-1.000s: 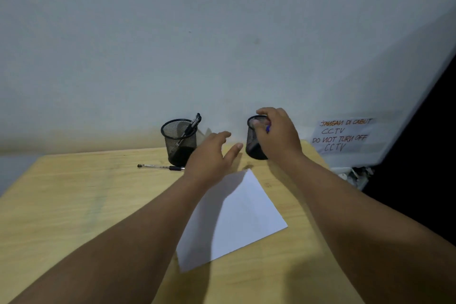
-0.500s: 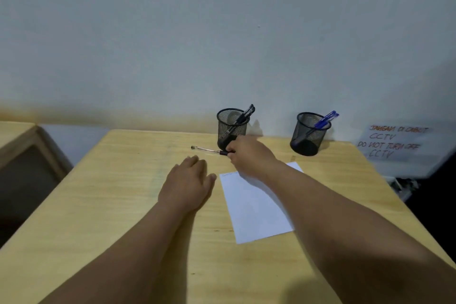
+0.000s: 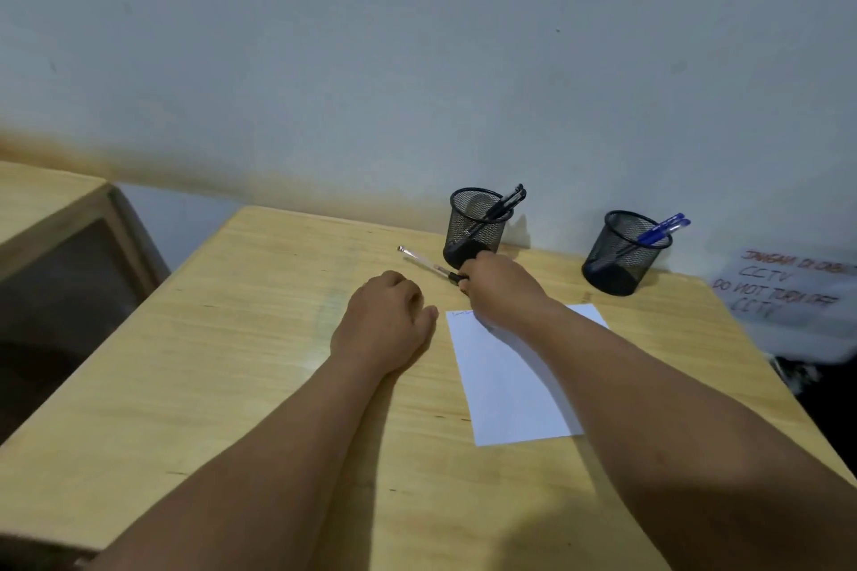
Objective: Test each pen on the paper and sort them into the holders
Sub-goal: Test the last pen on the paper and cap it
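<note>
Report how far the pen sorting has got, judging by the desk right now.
Done: black pens stand in the left black mesh holder, blue pens in the right black mesh holder.

In hand: the right hand pinches the black end of a clear-barrelled pen on the wooden desk; the left hand rests idle.

Left: test it on the white paper sheet, then sort it.

White sign [image 3: 788, 287] by wall, red handwriting, blurred: "CCTV", "DO NOT TURN OFF".

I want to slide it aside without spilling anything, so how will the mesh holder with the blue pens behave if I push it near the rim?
The right mesh holder looks light, so it probably slides easily. Its blue pens lean beyond the rim, so a high push may tip it.
</note>
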